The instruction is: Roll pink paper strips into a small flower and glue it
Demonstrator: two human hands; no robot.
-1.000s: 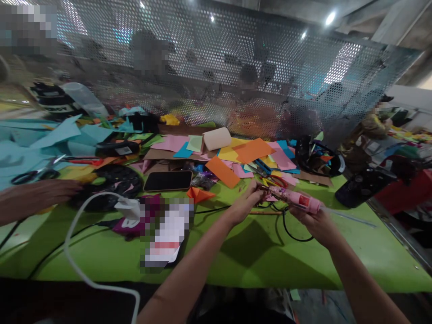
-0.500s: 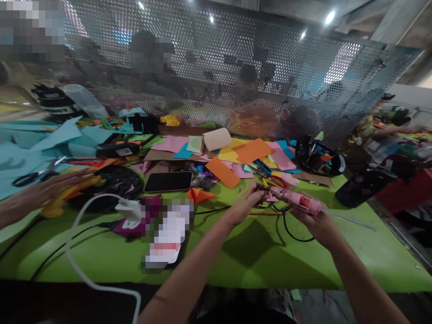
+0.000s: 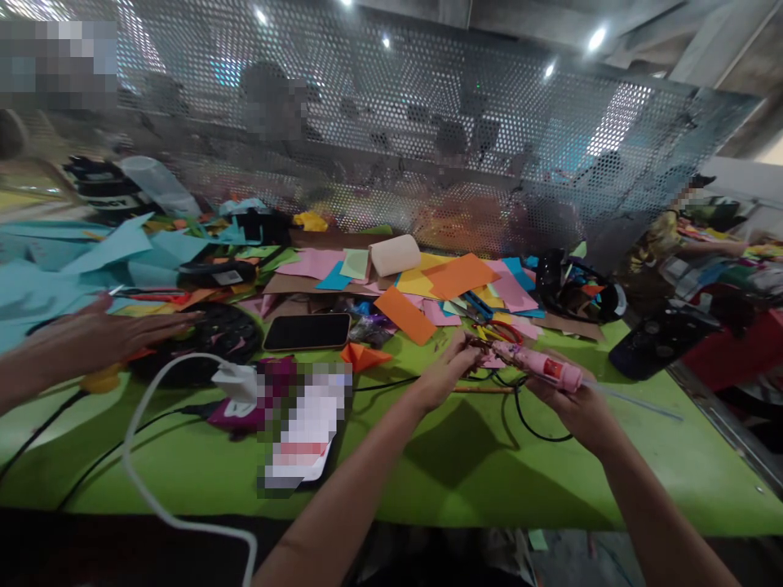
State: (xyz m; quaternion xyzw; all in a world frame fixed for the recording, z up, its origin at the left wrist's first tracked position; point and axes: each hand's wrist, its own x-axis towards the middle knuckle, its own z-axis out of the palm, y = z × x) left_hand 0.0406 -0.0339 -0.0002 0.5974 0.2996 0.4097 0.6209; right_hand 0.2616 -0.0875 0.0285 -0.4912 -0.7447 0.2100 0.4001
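My right hand (image 3: 578,412) is wrapped round a pink hot glue gun (image 3: 541,363), with a clear glue stick (image 3: 642,399) poking out of its back end. The nozzle end points left at my left hand (image 3: 449,371). Closed fingers of my left hand meet at that dark, stained nozzle end; whether they grip the tip or a small piece there is hidden. Under both hands a black cord (image 3: 538,436) loops on the green table (image 3: 489,489). Just beyond lie red-and-yellow-handled scissors (image 3: 505,330) and a pink paper scrap.
Another person's hand (image 3: 116,330) reaches over a black tray (image 3: 226,330) at left. Two phones, one dark-screened (image 3: 309,332), a white charger (image 3: 236,383) and an orange folded paper (image 3: 364,359) lie left of my hands. Coloured paper (image 3: 465,275) covers the back, before a perforated metal screen (image 3: 379,147).
The other person's hand has shifted right and up over the black tray, now covering more of a yellow tool and the scissors beside it. My hands and the glue gun stay nearly still.
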